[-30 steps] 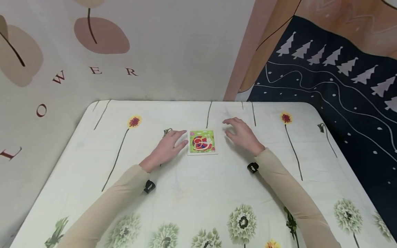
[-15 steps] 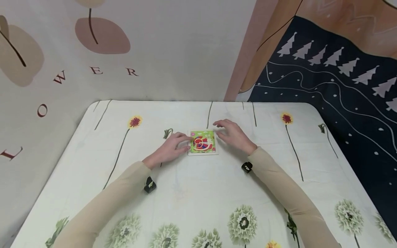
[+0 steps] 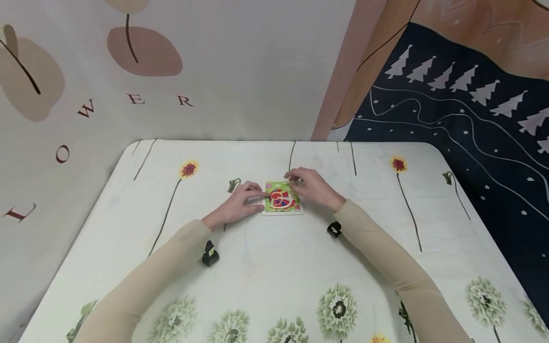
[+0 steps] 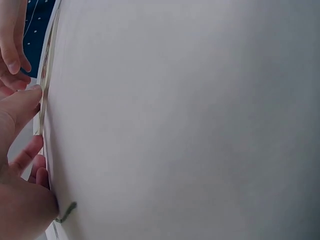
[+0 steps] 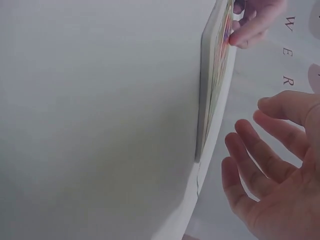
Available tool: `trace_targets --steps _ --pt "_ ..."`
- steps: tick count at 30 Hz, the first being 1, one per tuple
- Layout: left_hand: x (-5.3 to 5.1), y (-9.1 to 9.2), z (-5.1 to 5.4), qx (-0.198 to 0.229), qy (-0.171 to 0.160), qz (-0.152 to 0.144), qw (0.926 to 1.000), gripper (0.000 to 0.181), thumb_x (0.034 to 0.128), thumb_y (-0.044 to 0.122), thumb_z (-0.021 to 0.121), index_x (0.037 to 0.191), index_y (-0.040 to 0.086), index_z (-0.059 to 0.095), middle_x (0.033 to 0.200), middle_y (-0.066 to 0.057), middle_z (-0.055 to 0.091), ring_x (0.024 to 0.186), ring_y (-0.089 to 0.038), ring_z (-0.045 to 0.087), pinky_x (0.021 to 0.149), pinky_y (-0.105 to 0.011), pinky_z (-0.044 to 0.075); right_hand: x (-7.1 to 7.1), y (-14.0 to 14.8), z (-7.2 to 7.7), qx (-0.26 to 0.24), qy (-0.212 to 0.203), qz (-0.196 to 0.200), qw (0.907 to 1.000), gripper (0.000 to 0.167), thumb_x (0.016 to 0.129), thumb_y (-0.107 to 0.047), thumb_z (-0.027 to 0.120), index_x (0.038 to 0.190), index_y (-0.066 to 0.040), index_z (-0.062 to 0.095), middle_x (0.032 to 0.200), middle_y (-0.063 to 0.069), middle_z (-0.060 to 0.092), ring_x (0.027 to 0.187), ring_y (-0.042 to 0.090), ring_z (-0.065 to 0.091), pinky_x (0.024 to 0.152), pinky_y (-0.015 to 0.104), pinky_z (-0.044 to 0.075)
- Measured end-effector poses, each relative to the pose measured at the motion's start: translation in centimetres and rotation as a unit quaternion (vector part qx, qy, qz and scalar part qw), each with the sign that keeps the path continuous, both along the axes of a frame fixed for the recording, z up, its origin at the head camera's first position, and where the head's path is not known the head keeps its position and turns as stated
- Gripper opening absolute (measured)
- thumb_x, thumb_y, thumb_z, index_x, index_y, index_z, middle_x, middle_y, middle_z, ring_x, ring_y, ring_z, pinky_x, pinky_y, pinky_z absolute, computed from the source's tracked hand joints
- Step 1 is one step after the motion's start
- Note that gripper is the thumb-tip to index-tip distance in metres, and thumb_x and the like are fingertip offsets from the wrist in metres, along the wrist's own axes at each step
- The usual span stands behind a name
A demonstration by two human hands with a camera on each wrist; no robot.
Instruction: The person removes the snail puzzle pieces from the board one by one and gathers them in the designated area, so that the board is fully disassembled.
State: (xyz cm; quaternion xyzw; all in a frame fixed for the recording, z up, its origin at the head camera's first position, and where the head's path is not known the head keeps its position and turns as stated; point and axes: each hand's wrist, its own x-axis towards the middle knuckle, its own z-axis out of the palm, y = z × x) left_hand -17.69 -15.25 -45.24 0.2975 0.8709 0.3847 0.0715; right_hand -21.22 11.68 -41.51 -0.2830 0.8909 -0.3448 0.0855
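Observation:
A small square board (image 3: 284, 204) with a pale rim and a bright green, red and blue picture lies flat on the white table. My left hand (image 3: 235, 206) rests at its left side, index fingertip on the picture and thumb at the edge. In the left wrist view the board (image 4: 46, 90) appears edge-on beside that hand. Over the far right corner of the board reaches my right hand (image 3: 315, 188), fingers loosely bent. The right wrist view shows this right hand (image 5: 277, 167) with spread fingers and nothing held; the thick board (image 5: 207, 90) lies beside it.
A white floral cloth (image 3: 266, 267) covers the table. Behind it rises a light wall hanging (image 3: 240, 71) with printed letters, and a dark hanging with white trees (image 3: 463, 109) is at the right. Each wrist wears a small black device, such as the right camera (image 3: 334, 229).
My right hand has moved left, from beside the board to over its far right corner. My left index finger has come onto the picture from the left. The board stays in place.

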Motion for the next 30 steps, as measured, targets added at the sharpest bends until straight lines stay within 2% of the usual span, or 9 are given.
trace_targets --steps 6,15,23,30 --pt "0.1 0.2 0.0 0.006 -0.004 0.007 1.0 0.038 0.092 0.011 0.077 0.127 0.0 0.071 0.126 -0.02 0.055 0.121 -0.04 0.046 0.105 -0.059 0.034 -0.5 -1.0 0.0 0.02 -0.012 0.025 0.9994 0.024 0.099 -0.002 0.065 0.122 0.002 0.07 0.113 0.015 0.071 0.104 0.026 0.066 0.091 0.039 0.054" --pt "0.0 0.3 -0.1 0.009 -0.001 0.013 0.9999 0.038 0.0903 0.011 0.078 0.126 -0.001 0.072 0.126 -0.02 0.055 0.121 -0.039 0.046 0.105 -0.059 0.033 -1.4 -3.1 0.9 0.06 -0.028 0.054 0.9963 0.022 0.101 -0.005 0.064 0.121 0.0 0.072 0.115 0.013 0.072 0.104 0.024 0.066 0.09 0.037 0.054" --pt "0.1 0.1 -0.1 0.016 -0.002 0.013 0.9998 0.037 0.0896 0.01 0.08 0.124 0.0 0.073 0.125 -0.019 0.056 0.12 -0.039 0.047 0.104 -0.058 0.035 -3.0 -4.5 0.4 0.105 -0.04 0.078 0.9906 0.02 0.101 -0.007 0.065 0.119 -0.002 0.073 0.115 0.012 0.071 0.101 0.023 0.064 0.09 0.034 0.052" --pt "0.1 0.2 0.1 0.013 -0.004 0.012 0.9998 0.036 0.0899 0.011 0.079 0.124 0.0 0.074 0.126 -0.019 0.055 0.12 -0.039 0.047 0.103 -0.057 0.036 -3.7 -5.1 0.2 0.113 -0.071 0.087 0.9872 0.021 0.101 -0.009 0.066 0.121 -0.005 0.072 0.112 0.01 0.066 0.101 0.023 0.061 0.089 0.034 0.051"
